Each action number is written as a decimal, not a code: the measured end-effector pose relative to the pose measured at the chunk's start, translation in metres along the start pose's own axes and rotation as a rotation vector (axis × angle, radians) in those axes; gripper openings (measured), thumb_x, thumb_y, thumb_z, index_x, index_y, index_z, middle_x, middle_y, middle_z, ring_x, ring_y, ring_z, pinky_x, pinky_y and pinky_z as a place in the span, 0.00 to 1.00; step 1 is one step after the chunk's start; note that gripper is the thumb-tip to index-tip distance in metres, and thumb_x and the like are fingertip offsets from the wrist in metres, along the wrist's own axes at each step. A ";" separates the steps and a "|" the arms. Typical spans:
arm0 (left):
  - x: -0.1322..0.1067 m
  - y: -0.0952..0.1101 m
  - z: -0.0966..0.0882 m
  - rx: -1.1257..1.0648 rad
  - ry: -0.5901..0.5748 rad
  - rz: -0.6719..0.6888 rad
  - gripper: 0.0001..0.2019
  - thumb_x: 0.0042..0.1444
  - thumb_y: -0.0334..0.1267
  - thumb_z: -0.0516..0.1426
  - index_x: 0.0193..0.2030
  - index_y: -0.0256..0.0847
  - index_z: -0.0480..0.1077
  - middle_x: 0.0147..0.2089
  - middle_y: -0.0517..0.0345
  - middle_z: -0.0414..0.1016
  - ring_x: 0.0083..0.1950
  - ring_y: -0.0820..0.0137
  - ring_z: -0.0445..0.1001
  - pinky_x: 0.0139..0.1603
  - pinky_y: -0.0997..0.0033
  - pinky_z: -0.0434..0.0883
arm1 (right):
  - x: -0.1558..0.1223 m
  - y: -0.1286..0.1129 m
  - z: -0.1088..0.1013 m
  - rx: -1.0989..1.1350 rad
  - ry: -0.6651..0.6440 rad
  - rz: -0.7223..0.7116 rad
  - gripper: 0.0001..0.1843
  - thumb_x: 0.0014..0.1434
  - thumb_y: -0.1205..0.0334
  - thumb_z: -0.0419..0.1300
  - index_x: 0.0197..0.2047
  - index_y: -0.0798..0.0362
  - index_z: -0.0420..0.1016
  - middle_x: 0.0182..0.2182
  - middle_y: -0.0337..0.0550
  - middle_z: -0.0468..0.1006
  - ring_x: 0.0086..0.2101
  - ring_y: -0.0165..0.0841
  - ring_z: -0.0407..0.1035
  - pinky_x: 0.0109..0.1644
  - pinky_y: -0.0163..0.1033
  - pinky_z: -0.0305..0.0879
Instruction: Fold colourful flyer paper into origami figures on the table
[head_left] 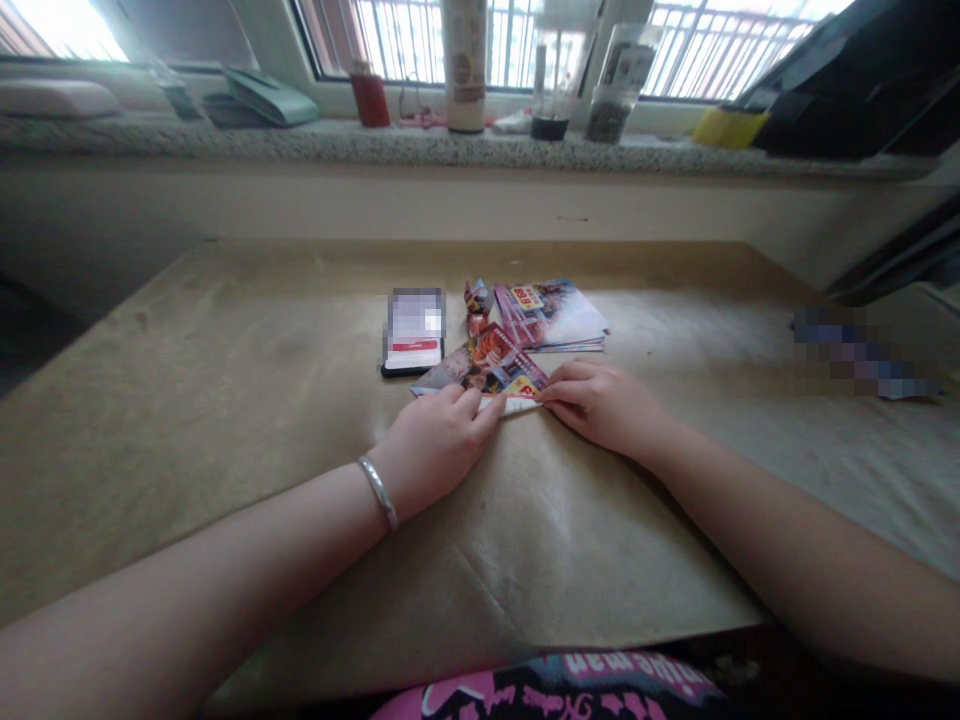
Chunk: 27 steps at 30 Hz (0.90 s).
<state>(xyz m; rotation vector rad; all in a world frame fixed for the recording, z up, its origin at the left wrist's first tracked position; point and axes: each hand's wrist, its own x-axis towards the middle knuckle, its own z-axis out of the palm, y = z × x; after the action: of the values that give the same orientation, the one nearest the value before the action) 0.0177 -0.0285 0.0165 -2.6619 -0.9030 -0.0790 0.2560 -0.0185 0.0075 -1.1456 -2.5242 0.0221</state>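
A colourful printed paper sheet [491, 368] lies on the brown paper-covered table [225, 400], partly folded. My left hand [431, 445], with a silver bracelet at the wrist, presses its curled fingers on the sheet's near left edge. My right hand [600, 400] pinches the sheet's near right corner with fingers together. Just behind lie a stack of similar printed sheets [551, 315] and a small folded paper piece [476, 303].
A phone [414, 335] lies left of the sheets. A blurred item [862, 350] sits at the table's right. The stone windowsill [375, 145] behind holds a red cup [370, 98], a tall bottle [463, 65], jars and books.
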 end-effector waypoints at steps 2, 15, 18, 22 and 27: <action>0.000 0.001 -0.001 0.008 -0.001 -0.020 0.16 0.63 0.33 0.48 0.56 0.36 0.65 0.45 0.45 0.72 0.40 0.63 0.71 0.35 0.66 0.69 | 0.000 0.000 0.000 0.004 -0.002 -0.001 0.11 0.60 0.66 0.55 0.39 0.52 0.80 0.36 0.46 0.78 0.37 0.33 0.70 0.43 0.37 0.65; -0.001 0.007 -0.006 -0.158 -0.047 -0.043 0.23 0.61 0.46 0.48 0.57 0.32 0.65 0.46 0.45 0.71 0.44 0.59 0.68 0.41 0.60 0.68 | 0.001 -0.003 -0.003 -0.025 -0.027 0.010 0.11 0.59 0.67 0.55 0.38 0.52 0.80 0.34 0.46 0.77 0.36 0.33 0.70 0.41 0.36 0.64; 0.000 0.006 -0.007 -0.197 -0.057 -0.032 0.22 0.61 0.45 0.48 0.58 0.34 0.64 0.47 0.46 0.70 0.47 0.58 0.67 0.46 0.59 0.68 | 0.001 -0.003 -0.006 -0.028 -0.052 0.026 0.11 0.59 0.68 0.55 0.38 0.52 0.79 0.34 0.45 0.78 0.36 0.33 0.71 0.41 0.36 0.64; 0.001 0.005 -0.006 -0.188 -0.053 -0.030 0.21 0.60 0.44 0.48 0.55 0.35 0.65 0.46 0.46 0.69 0.47 0.57 0.67 0.48 0.57 0.67 | 0.000 0.001 -0.008 0.053 -0.039 0.069 0.10 0.57 0.69 0.56 0.37 0.53 0.79 0.34 0.44 0.79 0.36 0.33 0.72 0.41 0.36 0.66; 0.002 0.005 -0.004 -0.202 -0.041 -0.008 0.21 0.60 0.43 0.48 0.55 0.34 0.65 0.45 0.45 0.69 0.45 0.59 0.66 0.46 0.60 0.67 | -0.001 0.002 -0.007 0.097 -0.028 0.048 0.11 0.57 0.69 0.56 0.38 0.52 0.80 0.36 0.45 0.79 0.36 0.32 0.72 0.41 0.36 0.67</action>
<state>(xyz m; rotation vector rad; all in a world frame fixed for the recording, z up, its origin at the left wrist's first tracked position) 0.0220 -0.0322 0.0188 -2.8549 -0.9659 -0.1245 0.2605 -0.0186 0.0134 -1.1747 -2.4901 0.1718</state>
